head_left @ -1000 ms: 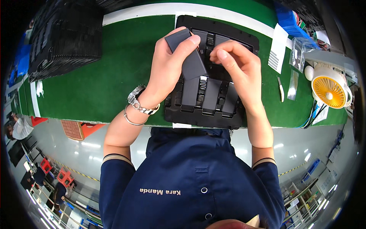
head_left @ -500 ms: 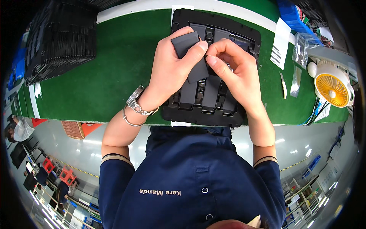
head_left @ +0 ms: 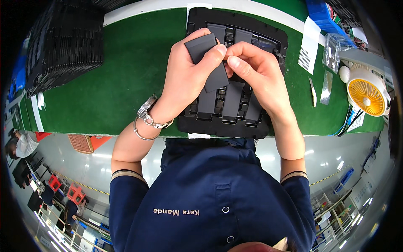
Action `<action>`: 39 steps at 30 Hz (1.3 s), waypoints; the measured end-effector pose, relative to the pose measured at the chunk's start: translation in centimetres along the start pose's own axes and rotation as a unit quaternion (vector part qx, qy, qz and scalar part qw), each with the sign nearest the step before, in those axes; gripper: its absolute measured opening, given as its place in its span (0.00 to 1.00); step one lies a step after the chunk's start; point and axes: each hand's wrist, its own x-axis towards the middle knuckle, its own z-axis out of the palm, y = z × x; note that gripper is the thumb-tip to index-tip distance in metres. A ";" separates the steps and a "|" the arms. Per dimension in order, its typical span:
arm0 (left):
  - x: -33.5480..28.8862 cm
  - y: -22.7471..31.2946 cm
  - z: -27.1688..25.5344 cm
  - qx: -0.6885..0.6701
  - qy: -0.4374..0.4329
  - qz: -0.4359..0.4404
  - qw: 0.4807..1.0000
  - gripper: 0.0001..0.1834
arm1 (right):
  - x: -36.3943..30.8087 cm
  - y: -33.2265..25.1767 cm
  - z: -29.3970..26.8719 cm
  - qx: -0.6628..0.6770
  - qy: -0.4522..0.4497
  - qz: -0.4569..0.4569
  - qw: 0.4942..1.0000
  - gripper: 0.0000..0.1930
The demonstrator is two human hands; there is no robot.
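My left hand (head_left: pixel 187 69) is closed round a flat dark grey rectangular block (head_left: pixel 216 79), thumb on its right edge and fingers behind it. The block is held tilted above a black moulded tray (head_left: pixel 201 127). Close against its right edge, my right hand (head_left: pixel 266 77) has thumb and forefinger pinched together, near the left thumb. Whatever lies between those fingertips, if anything, is hidden. Similar grey blocks (head_left: pixel 232 103) lie in the tray's slots beneath my hands, partly covered by them.
A tall stack of black trays (head_left: pixel 69 46) stands at the left of the green table (head_left: pixel 130 75). To the right are a sheet of labels (head_left: pixel 309 46), a small knife (head_left: pixel 313 92), clear plastic bags (head_left: pixel 331 52), a white-and-yellow fan (head_left: pixel 366 98) and a blue bin (head_left: pixel 323 19).
My right hand's fingertips have moved slightly left, closer to my left thumb. The held block has shifted a little left and stays in my left hand.
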 end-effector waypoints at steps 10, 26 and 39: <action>-0.2 -0.1 -0.1 -0.006 -0.025 0.025 0.999 0.08 | 0.1 0.7 0.1 0.064 -0.014 0.012 0.998 0.09; -0.2 -0.1 0.2 -0.134 -0.077 -0.033 0.987 0.18 | -0.1 -0.1 -0.5 0.035 -0.021 0.003 0.999 0.13; -0.2 -0.2 0.0 -0.082 -0.118 -0.046 0.989 0.18 | -0.1 -0.2 -1.1 -0.040 -0.029 -0.009 0.999 0.09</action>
